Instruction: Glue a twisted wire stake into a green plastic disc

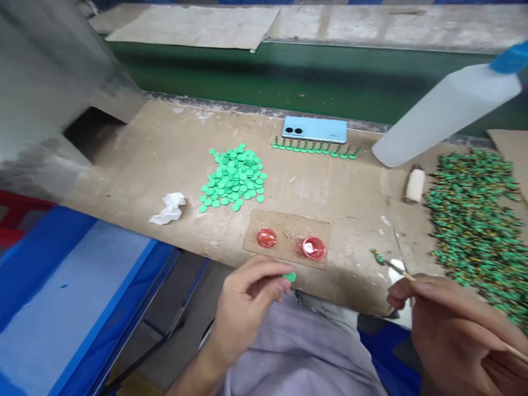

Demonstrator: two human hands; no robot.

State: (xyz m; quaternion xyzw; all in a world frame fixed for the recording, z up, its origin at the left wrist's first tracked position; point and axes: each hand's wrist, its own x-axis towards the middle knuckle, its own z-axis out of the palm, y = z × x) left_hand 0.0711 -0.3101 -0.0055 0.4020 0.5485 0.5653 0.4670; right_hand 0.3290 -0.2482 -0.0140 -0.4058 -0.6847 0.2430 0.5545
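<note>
My left hand (253,308) pinches a small green disc (291,276) between thumb and fingertips, just in front of the cardboard piece. My right hand (462,330) is closed round a thin tool with a pale wooden handle (511,350) and a darker tip. At that tip is a small green, yellow and black figure (377,257); I cannot tell whether it is attached or lying on the table. On the cardboard piece (284,221) are a shallow red dish (266,237) and a red cup (314,248) with something white inside.
A heap of green discs (235,176) lies left of centre, near crumpled tissue (168,209). Several figures on discs (311,149) stand before a light-blue phone (314,130). A white bottle (445,113) leans at right, near a small bottle (414,185) and a figure pile (474,220).
</note>
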